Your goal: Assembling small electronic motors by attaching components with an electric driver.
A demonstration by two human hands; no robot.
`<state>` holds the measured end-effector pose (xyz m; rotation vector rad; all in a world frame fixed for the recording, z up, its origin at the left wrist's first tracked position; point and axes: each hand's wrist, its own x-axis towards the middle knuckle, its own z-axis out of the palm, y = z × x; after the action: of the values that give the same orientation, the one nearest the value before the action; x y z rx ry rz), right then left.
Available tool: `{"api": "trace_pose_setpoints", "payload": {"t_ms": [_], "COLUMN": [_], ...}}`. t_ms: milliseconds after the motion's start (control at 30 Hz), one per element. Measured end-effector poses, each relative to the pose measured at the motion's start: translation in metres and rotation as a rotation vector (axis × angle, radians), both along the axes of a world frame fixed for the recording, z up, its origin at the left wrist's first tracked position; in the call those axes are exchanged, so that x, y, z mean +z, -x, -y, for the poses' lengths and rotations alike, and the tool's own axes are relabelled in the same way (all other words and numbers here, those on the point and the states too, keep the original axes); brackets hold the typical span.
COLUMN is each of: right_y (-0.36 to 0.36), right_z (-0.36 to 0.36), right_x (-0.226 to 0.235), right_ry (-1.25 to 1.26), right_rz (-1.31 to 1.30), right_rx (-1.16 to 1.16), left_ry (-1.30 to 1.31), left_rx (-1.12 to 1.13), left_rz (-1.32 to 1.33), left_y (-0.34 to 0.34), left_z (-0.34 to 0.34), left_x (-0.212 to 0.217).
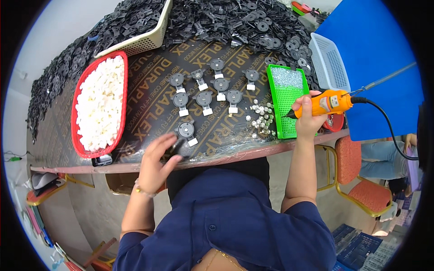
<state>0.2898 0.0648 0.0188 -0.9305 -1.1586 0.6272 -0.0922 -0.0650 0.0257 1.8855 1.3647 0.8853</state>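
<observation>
Head view, bench seen from above. My right hand (308,118) is closed around an orange electric screwdriver (326,103), its dark tip angled down over the near end of a green tray (284,101) at the right edge of the bench; a black cable trails from the tool off to the right. My left hand (156,161) lies at the near edge, fingers spread and curled over a dark part that I cannot make out clearly; whether it is truly pinched or only pressed down, I cannot tell. Just beyond those fingers sits one black round part with a white block (186,131), apart from the rest. Eight similar assemblies (204,98) stand in two loose rows toward the middle of the bench. A scatter of small silvery screws (261,118) lies between those rows and the green tray, touching its left side. A red tray of white blocks (99,105) occupies the left edge; heaps of loose black parts (235,20) fill the far edge, with a cream basket (140,41) at the far left.

In my judgement, good practice here is to steady the part flat against the bench with the left hand before bringing the tip across, keep the tool upright over the hole, and watch that the cable does not sweep the loose screws off the near edge.
</observation>
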Motion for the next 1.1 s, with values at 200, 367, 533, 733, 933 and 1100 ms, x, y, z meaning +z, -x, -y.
{"api": "trace_pose_setpoints", "payload": {"t_ms": [200,367,533,733,933,1100], "right_y": [0.012,0.065,0.124,0.148,0.149,0.151], "right_z": [0.014,0.027,0.025,0.015,0.013,0.015], "right_x": [0.04,0.038,0.018,0.011,0.003,0.0], "right_ry": [-0.218,-0.264,-0.134,-0.103,-0.045,-0.072], "right_rz": [-0.018,-0.076,-0.142,-0.162,-0.181,-0.113], "right_rx": [0.034,0.291,0.557,0.666,0.673,0.682], "left_ry": [-0.186,-0.224,-0.184,-0.139,-0.136,-0.134], "left_rx": [0.244,0.169,0.121,0.107,0.11,0.106], "left_rz": [-0.298,-0.288,-0.222,-0.207,-0.194,-0.162], "left_y": [-0.025,-0.048,-0.068,-0.066,-0.066,-0.066], "left_z": [-0.035,-0.049,-0.055,-0.055,-0.056,-0.056], "left_x": [-0.031,-0.033,-0.035,-0.037,-0.039,-0.041]}}
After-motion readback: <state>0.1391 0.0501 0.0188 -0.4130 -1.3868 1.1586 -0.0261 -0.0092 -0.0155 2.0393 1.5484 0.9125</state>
